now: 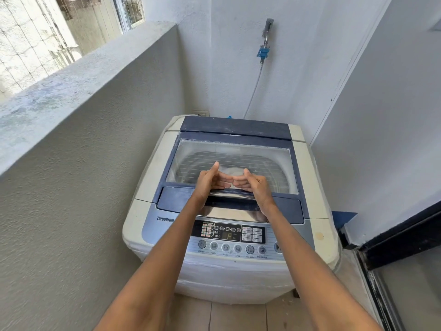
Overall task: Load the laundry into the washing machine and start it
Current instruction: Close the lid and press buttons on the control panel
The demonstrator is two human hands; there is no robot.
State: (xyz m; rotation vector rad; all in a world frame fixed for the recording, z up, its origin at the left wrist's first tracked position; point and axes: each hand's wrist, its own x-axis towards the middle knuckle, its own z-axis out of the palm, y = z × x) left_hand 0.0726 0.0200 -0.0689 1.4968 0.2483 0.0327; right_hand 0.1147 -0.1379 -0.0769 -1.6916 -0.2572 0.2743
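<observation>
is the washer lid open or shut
Shut: the lid lies flat on the washing machine, both hands over its front edge.

A home's laundry nook on a small balcony is showing here. A top-loading washer (229, 211) is standing on tiled floor (238, 316), squeezed between rough plastered walls. A tap (263, 52) on the back wall is feeding a hose (254, 88) down behind the machine. A low parapet (78, 75) is opening onto a neighbouring building's window (132, 10), and a dark door frame (391, 237) is edging the right.
</observation>
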